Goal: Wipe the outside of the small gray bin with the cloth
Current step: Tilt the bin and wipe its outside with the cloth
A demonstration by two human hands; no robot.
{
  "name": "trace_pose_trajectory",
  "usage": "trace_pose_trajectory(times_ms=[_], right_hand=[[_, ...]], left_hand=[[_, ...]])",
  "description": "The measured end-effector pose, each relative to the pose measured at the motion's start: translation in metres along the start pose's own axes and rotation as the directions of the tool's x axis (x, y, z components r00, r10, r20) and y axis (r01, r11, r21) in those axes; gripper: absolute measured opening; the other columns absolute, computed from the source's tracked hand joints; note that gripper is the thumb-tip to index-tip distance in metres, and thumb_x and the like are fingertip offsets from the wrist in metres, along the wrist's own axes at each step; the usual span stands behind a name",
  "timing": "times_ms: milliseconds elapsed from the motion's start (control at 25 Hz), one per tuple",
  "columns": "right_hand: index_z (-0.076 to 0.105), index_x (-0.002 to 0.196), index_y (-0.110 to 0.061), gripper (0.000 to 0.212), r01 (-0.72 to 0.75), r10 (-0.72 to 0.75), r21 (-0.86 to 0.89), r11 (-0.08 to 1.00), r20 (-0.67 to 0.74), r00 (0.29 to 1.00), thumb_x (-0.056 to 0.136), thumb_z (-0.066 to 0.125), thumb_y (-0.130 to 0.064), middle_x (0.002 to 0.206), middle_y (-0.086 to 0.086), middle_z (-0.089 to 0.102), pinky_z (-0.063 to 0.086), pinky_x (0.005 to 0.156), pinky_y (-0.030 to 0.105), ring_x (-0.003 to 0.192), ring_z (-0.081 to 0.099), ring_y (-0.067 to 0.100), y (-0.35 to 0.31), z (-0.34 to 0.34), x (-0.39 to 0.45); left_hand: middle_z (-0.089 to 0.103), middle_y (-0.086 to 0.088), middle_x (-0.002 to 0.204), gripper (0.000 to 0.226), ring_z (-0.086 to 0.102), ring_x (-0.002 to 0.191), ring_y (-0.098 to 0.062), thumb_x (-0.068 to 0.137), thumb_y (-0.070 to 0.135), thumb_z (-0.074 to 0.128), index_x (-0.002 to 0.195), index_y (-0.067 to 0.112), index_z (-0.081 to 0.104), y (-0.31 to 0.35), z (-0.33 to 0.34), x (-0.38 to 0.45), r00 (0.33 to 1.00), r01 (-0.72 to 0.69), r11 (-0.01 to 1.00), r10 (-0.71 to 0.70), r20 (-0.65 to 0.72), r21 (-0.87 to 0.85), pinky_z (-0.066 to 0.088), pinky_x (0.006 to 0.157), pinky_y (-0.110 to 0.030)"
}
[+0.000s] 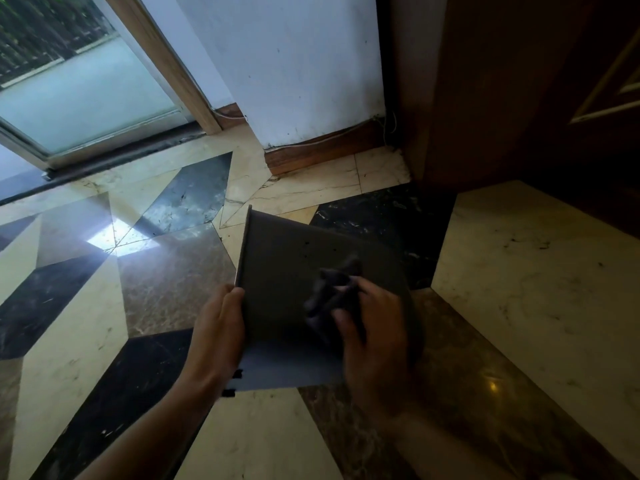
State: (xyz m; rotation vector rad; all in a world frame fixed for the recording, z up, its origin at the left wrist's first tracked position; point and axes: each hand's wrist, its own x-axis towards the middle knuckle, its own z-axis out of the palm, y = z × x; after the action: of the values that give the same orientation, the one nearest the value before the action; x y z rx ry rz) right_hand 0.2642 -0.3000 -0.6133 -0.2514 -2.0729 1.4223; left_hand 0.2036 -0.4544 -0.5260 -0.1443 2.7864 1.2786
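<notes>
Pressing cloth (pixel 332 292) against seemingly tilted bin (pixel 277 278)

We see L hand (pixel 218 327) curled, gripping an edge; R hand (pixel 374 327) palm-down, fingers bunched, blurred. Both forearms reach fwd.

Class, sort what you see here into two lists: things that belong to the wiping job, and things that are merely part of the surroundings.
Belonging to the job:
- small gray bin
- dark cloth
- left hand holding the bin's edge
- right hand pressing the cloth on the bin

Just surroundings:
- marble floor
- glass door
- white wall
</notes>
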Motion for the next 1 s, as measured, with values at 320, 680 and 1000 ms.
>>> trace_pose_trajectory(times_ms=[320, 680, 1000], right_hand=[[0.019, 0.148, -0.045, 0.052, 0.07, 0.026, -0.211, 0.975, 0.419, 0.908, 0.099, 0.007, -0.058, 0.157, -0.015, 0.026, 0.007, 0.118, 0.052, 0.149, 0.01, 0.012, -0.025, 0.053, 0.005], [0.019, 0.146, -0.047, 0.061, -0.124, 0.323, -0.477, 0.87, 0.362, 0.875, 0.09, 0.01, -0.07, 0.159, -0.019, 0.017, -0.007, 0.113, 0.062, 0.148, 0.007, 0.015, 0.069, 0.046, 0.042], [0.059, 0.126, -0.006, 0.034, -0.416, 0.429, -0.409, 0.812, -0.063, 0.901, 0.095, 0.052, -0.02, 0.129, 0.015, 0.061, 0.039, 0.099, 0.042, 0.118, 0.052, 0.033, 0.088, -0.002, -0.01]], left_hand=[[0.066, -0.01, 0.086, 0.029, 0.06, 0.08, -0.03, 0.102, 0.017, 0.035, 0.091, 0.013, 0.062, 0.001, 0.01, -0.021, 0.997, -0.079, 0.994, 0.08, 0.014, -0.079, 0.05, 0.071, -0.047], [0.042, -0.003, 0.06, 0.036, 0.042, 0.049, -0.003, 0.102, 0.015, 0.033, 0.067, 0.018, 0.046, -0.025, 0.012, -0.018, 0.997, 0.006, 0.998, -0.001, -0.083, 0.058, 0.035, 0.047, -0.026], [0.042, -0.008, 0.059, 0.034, 0.045, 0.049, -0.001, 0.103, 0.016, 0.029, 0.074, 0.013, 0.048, -0.014, 0.021, -0.025, 0.994, -0.083, 0.99, 0.091, -0.065, 0.117, 0.037, 0.043, -0.013]])
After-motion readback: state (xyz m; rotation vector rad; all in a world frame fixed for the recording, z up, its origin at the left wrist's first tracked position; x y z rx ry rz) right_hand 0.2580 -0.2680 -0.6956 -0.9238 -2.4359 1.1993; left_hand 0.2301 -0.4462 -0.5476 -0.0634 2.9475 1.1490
